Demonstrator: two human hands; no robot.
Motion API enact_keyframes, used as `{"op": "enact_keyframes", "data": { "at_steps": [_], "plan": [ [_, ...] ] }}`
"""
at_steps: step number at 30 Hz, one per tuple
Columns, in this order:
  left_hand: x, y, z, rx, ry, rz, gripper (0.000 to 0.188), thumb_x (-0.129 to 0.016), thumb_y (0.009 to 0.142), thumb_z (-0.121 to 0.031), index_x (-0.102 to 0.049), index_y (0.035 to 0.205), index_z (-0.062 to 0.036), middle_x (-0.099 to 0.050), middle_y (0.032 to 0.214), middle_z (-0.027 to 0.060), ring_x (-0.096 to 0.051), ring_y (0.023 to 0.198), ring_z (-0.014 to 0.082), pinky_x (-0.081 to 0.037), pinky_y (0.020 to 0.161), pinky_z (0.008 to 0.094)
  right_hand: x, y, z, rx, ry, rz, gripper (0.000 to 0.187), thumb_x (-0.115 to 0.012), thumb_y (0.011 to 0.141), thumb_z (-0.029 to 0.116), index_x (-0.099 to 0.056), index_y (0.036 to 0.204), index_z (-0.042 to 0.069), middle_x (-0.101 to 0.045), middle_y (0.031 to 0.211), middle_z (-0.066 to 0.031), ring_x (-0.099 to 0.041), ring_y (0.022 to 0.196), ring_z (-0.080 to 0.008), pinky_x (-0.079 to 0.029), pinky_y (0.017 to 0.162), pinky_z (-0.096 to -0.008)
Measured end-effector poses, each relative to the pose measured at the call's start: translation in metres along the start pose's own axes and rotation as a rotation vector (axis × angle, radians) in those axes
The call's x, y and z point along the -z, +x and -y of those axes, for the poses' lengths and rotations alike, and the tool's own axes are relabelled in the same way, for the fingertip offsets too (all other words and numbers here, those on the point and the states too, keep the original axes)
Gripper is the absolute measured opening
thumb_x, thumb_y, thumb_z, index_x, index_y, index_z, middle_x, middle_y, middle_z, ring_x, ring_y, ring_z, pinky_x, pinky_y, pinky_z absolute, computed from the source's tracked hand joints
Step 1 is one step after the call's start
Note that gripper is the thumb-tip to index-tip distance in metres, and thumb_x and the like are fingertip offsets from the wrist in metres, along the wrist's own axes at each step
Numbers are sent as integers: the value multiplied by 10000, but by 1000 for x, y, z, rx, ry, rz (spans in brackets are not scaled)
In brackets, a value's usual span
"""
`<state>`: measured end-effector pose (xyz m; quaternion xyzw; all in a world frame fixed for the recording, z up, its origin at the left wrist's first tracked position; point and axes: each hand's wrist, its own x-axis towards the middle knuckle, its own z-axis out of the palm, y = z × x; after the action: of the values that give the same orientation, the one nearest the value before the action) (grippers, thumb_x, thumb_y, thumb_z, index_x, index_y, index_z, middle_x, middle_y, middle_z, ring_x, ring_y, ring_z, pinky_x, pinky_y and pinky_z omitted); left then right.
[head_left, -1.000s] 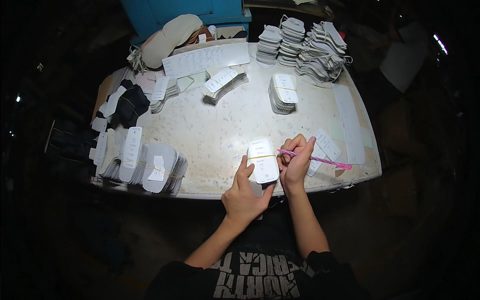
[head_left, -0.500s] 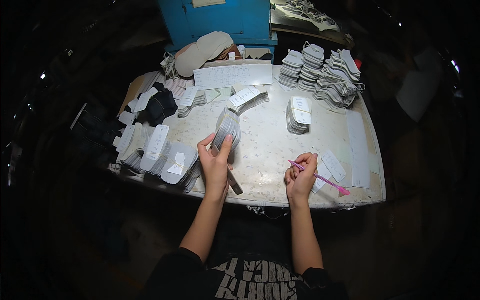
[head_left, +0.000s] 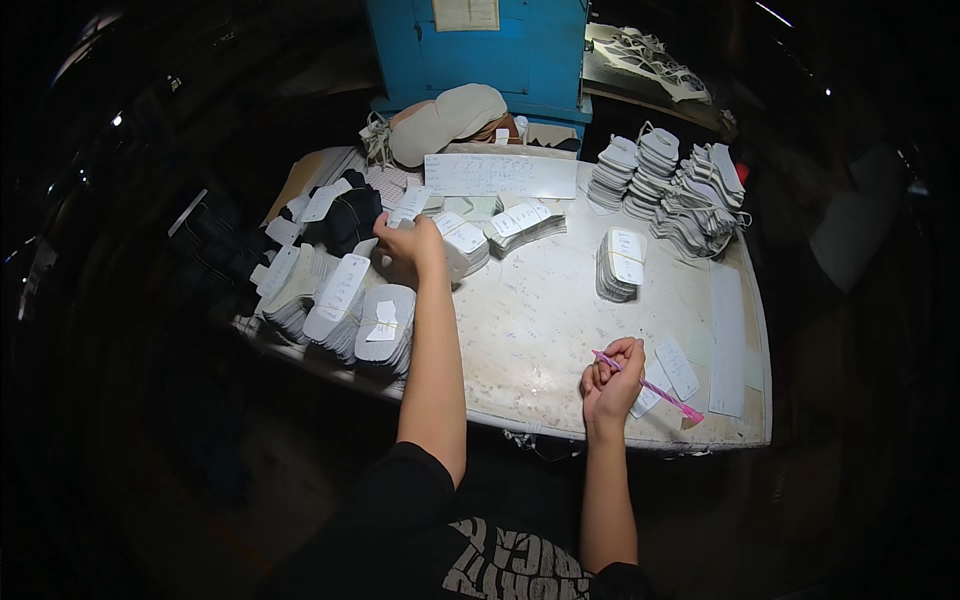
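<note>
At the table's left side, my left hand (head_left: 408, 245) is closed around the near end of a rubber-banded bundle of grey cut pieces (head_left: 463, 258), with a white label on top. The hand hides part of what lies beneath its palm and fingers. My right hand (head_left: 612, 385) hovers by the front edge, palm turned up, fingers curled round a pink striped pen (head_left: 660, 393) with a flared end. Two white written tags (head_left: 677, 368) lie beside that hand. Another bundle of grey pieces (head_left: 530, 225) sits just beyond the left hand's bundle.
Labelled grey bundles (head_left: 338, 305) line the left front edge, with a black bundle (head_left: 352, 212) behind. A single banded stack (head_left: 622, 265) stands right of centre. Tall strapped stacks (head_left: 655, 165) fill the far right. A white written board (head_left: 500, 176) lies before a blue cabinet (head_left: 480, 55).
My left hand has moved away from me to the left with the grey bundle. The brown-grey flat thing under it no longer shows. My right hand keeps the pen. The view has shifted.
</note>
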<state>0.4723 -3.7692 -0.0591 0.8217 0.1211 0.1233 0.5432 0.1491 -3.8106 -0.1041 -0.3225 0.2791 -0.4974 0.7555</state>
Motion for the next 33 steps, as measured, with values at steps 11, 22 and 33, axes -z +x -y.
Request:
{"op": "enact_keyframes", "data": {
  "at_steps": [11, 22, 33],
  "plan": [
    [-15, 1, 1, 139, 23, 13, 742, -698, 832, -134, -393, 1506, -76, -425, 1458, 241, -626, 1205, 461, -567, 982, 540, -1, 2, 1, -24, -25, -20, 468, -358, 1132, 448, -477, 854, 91, -336, 569, 27, -280, 437, -79, -292, 383, -249],
    [-49, 31, 44, -104, 15, -41, 416, -757, 821, -195, -723, 1187, 1, -708, 1140, 240, -663, 1105, 417, -502, 1005, 477, -6, 9, -2, -19, -66, -17, 463, -330, 1143, 423, -484, 846, 102, -320, 535, 39, -257, 416, -74, -295, 379, -250],
    [-12, 7, 4, -722, -231, -358, 332, -779, 906, -196, -733, 1208, -66, -692, 1134, 162, -692, 1017, 337, -560, 860, 447, 2, 5, -4, -28, -67, 54, 502, -320, 1151, 438, -500, 865, 67, -343, 562, 17, -282, 446, -89, -340, 406, -266]
  ]
}}
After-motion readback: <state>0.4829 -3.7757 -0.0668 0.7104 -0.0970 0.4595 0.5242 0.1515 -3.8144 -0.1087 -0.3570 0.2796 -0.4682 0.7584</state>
